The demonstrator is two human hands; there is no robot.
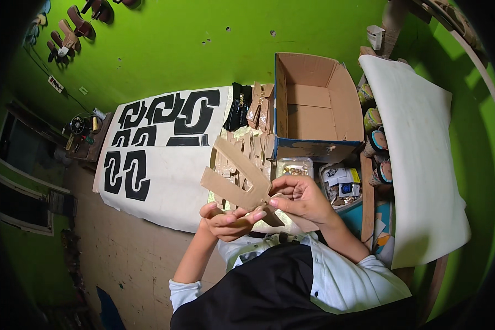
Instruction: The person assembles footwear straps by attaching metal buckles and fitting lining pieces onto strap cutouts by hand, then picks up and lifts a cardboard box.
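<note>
Between my two hands, in front of my chest, is a tan V-shaped sandal strap (pixel 250 197) with two long arms that point up and left. My left hand (pixel 231 221) is closed on it from below, near where the arms join. My right hand (pixel 302 199) pinches the narrow joint from the right. More tan material hangs below the fingers, partly hidden by them. Just beyond my hands, rows of similar tan straps (pixel 263 147) lie on the table. Further back are a shiny tan bundle (pixel 260 104) and a black bundle with gold-coloured ornaments (pixel 238 110).
A cardboard box (pixel 308 122) stands open behind my hands. Beside it sit a clear tub of gold-coloured bits (pixel 295 166) and a tub with packets (pixel 342 184). White sheeting (pixel 165 170) with black cut-outs (pixel 135 175) covers the left table; another white sheet (pixel 418 159) drapes a rack at right.
</note>
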